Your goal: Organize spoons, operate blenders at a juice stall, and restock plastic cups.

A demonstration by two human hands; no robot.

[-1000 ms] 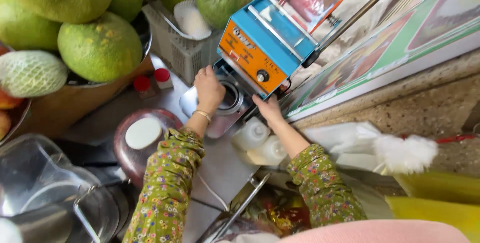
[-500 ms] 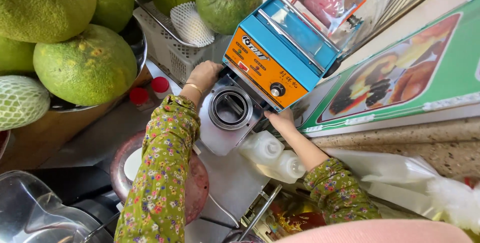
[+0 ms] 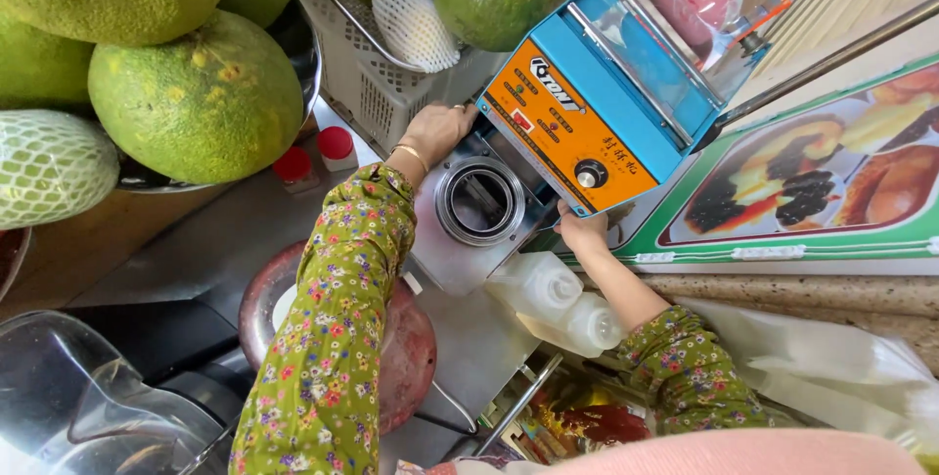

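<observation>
I'm looking straight down at a blue and orange box-shaped cup-sealing machine [image 3: 587, 118] sitting in the upper middle of the frame. My left hand [image 3: 437, 131] is curled against the machine's left side, just above the round steel cup ring [image 3: 479, 202] on its pull-out metal tray [image 3: 460, 255]; the fingers are folded onto the machine's edge, gripping it, with a thin gold bangle [image 3: 413, 153] on the wrist. My right hand [image 3: 581, 230] is tucked under the lower right corner of the orange front panel, touching it; the fingers are hidden below the machine, so I cannot tell whether they are open or closed. Both arms wear green floral sleeves [image 3: 333, 338].

The cup ring sits between the two hands, centre of frame, and looks hollow. Just below the right wrist lie two white plastic squeeze bottles [image 3: 558, 299], side by side. Under my left forearm there's a round dark red lid [image 3: 411, 358]. Upper left is filled with large green pomelos [image 3: 196, 93], one in white foam netting [image 3: 44, 167] at the left edge, and two small red-capped bottles [image 3: 315, 154] stand near them. A white plastic basket [image 3: 367, 93] is behind the left hand. A green-bordered picture menu board [image 3: 812, 191] lies to the right.
</observation>
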